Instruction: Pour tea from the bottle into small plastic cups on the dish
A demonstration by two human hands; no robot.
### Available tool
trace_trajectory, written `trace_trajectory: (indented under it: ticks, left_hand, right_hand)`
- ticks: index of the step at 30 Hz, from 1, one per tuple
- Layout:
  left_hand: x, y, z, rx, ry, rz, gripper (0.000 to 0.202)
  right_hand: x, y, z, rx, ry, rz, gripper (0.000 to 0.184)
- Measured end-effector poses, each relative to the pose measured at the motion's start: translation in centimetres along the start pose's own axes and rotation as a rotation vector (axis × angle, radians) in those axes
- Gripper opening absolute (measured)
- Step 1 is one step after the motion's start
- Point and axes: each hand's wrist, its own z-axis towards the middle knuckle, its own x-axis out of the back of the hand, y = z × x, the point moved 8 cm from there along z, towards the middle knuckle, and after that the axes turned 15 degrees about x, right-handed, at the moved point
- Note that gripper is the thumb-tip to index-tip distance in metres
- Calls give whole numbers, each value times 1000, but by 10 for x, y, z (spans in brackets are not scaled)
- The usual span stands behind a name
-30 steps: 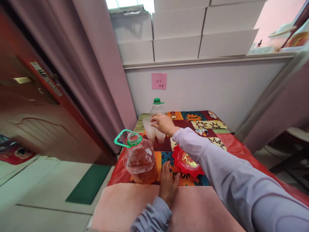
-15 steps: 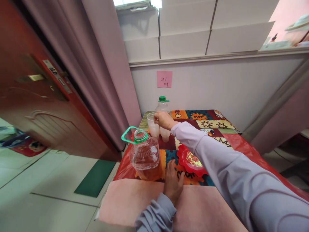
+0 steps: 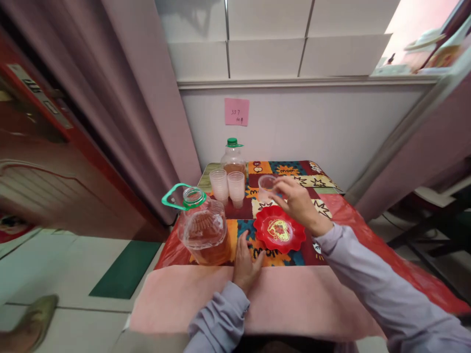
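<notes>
The right hand (image 3: 299, 200) holds a clear, round plastic cup (image 3: 265, 190) just past the far edge of the shiny red, wavy-edged plate (image 3: 300, 237). Its grip pinches the cup's side near the rim, probably because thin plastic squashes easily. The left hand (image 3: 247, 262) lies left of the plate, grip spread and holding nothing, perhaps for leaning. Farther left of the plate is a big see-through bottle (image 3: 204, 228) with orange-brown liquid, no cap and a green loop handle, likely for easy lifting. Behind and left of the plate, two ridged cup stacks (image 3: 236, 189) stand nested, which saves room.
</notes>
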Motion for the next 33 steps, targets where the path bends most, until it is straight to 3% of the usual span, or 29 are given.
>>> trace_trajectory:
  ticks: [3,6,9,13,17,19,21,24,27,33]
  left_hand:
    - [1,6,0,-23,8,10,82]
    - [1,9,-1,-40,30,31,85]
    - [1,11,-3,-57,41,48,84]
    - [4,12,-3,-69,61,52,87]
    - [1,16,-3,-54,67,71,100]
    - [-7,20,-2,-38,22,69,107]
    - [-17,25,0,-30,-22,43,108]
    - [-25,31,7,-17,-12,-17,101]
    - [-26,27,14,29,12,-56,96]
    - [-23,19,15,46,28,-84,103]
  right_hand:
    - [-33,20,-84,-147,-153,2,16]
    - [-59,32,-126,-240,-227,-8,19]
    - [-63,29,-132,-219,-239,-8,20]
    - [-35,25,-134,-222,-79,-44,46]
    - [-10,46,-177,-549,226,-131,61]
    - [-16,57,-201,-708,298,-114,65]
    - [-33,64,-213,-762,297,-45,63]
    - [-55,66,-214,-724,277,37,57]
    - [-64,66,-212,-690,279,62,57]
    - [-48,53,-196,-584,309,-68,64]
